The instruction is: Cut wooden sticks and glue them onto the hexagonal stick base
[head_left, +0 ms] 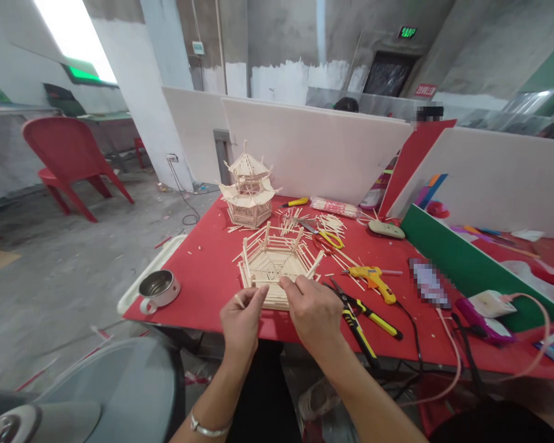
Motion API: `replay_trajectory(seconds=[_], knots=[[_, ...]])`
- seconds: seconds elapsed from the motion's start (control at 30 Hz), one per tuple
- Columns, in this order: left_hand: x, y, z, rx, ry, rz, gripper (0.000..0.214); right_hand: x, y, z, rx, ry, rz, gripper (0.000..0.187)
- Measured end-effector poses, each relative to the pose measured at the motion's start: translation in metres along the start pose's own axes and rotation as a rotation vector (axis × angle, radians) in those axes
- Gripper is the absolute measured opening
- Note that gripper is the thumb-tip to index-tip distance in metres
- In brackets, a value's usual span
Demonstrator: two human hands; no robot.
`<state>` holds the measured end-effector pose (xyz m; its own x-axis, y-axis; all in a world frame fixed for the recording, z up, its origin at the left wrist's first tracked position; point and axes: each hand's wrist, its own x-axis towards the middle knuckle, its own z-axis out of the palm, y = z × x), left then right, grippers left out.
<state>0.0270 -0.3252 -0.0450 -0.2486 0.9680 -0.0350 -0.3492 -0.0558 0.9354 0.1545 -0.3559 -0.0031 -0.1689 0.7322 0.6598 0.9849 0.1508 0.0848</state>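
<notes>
A hexagonal base of thin wooden sticks [259,263], with short upright posts and a slatted floor, stands at the table's front edge. At its near side both my hands are close together. My left hand [240,323] is closed in a pinch, and the pale end of a wooden stick [239,300] shows at its fingers. My right hand [317,311] is also closed, its fingertips at the base's near rim; what they pinch is hidden. Behind the base stands a two-tiered stick pagoda [248,191].
Loose sticks [330,227], yellow-handled scissors [331,239], a yellow glue gun [373,280] and pliers [373,320] lie around the base on the red table [198,246]. A metal cup [159,289] is at left. A phone [428,282] and green divider [466,264] are at right.
</notes>
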Motion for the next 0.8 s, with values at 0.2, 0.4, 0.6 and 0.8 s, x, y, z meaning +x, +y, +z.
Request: replay_trajectory(seconds=[0.2,0.4,0.6,0.8], knots=[[0.022,0.015,-0.028,0.351,-0.017,0.407,0.041,0.000,0.000,0.003,-0.019,0.011,0.002,0.018],[0.044,0.024,-0.030,0.383,-0.264,0.490,0.019,0.001,-0.002,0.001,-0.028,0.010,0.016,0.015],[0.046,0.025,-0.030,0.380,-0.252,0.462,0.013,0.001,-0.002,0.001,-0.021,-0.005,0.014,0.016],[0.046,0.027,-0.030,0.438,-0.294,0.441,0.024,0.002,-0.002,0.000,-0.025,-0.005,0.021,0.015]])
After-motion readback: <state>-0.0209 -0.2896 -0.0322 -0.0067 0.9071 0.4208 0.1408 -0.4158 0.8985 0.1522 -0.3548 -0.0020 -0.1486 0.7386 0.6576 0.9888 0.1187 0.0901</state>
